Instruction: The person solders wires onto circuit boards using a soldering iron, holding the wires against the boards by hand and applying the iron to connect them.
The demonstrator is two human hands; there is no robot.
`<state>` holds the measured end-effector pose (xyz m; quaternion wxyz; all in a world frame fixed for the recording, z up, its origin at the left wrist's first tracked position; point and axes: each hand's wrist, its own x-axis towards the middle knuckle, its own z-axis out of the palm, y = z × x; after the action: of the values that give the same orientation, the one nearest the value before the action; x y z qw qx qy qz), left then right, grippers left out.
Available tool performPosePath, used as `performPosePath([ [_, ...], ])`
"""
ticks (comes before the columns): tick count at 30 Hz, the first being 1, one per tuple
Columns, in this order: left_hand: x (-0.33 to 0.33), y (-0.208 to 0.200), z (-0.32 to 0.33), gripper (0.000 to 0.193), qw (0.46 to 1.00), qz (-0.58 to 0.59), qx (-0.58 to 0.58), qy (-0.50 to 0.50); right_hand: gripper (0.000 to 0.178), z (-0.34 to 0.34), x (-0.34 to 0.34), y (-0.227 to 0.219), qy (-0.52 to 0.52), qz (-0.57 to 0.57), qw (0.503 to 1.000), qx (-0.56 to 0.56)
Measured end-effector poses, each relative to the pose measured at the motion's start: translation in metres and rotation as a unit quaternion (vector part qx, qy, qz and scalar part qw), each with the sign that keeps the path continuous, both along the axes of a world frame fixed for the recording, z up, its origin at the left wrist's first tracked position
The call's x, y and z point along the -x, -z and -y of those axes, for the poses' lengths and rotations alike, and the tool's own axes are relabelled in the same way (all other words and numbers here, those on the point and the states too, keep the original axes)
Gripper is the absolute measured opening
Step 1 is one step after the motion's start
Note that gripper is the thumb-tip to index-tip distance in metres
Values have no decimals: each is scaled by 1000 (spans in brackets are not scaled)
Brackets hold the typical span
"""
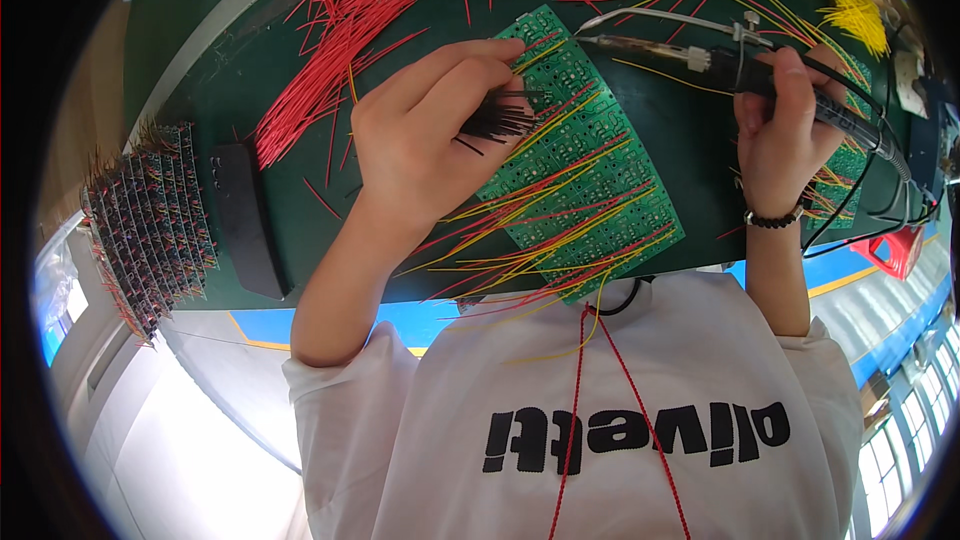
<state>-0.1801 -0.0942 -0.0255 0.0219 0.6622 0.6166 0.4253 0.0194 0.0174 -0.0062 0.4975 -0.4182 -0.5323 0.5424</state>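
My left hand (425, 130) is closed around a bundle of short black wires (495, 125), whose ends stick out under the fingers. It rests at the upper left edge of a green circuit board panel (625, 185), with its index finger over the board's top rows. Red and yellow wires stand out from the panel in rows and trail past its lower left edge. My right hand (790, 140) grips a soldering iron (725, 68) with a bent metal tube clamped along it. Both tips point left, close to the panel's upper right edge.
Loose red wires (330, 70) spread over the green table's far side; yellow wires (855, 10) lie at far right. A second wired board (845, 175) sits beyond my right wrist. At left are a black block (250, 225) and stacked wired boards (150, 230). Black cables (905, 180) hang right.
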Motion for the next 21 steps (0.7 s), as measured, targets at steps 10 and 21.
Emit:
performPosePath([
  [10, 3, -9, 8, 13, 999, 4, 47, 6, 23, 2, 1, -5, 57, -23, 997, 51],
  [21, 4, -18, -2, 9, 999, -9, 32, -27, 24, -7, -15, -4, 3, -51, 997, 63],
])
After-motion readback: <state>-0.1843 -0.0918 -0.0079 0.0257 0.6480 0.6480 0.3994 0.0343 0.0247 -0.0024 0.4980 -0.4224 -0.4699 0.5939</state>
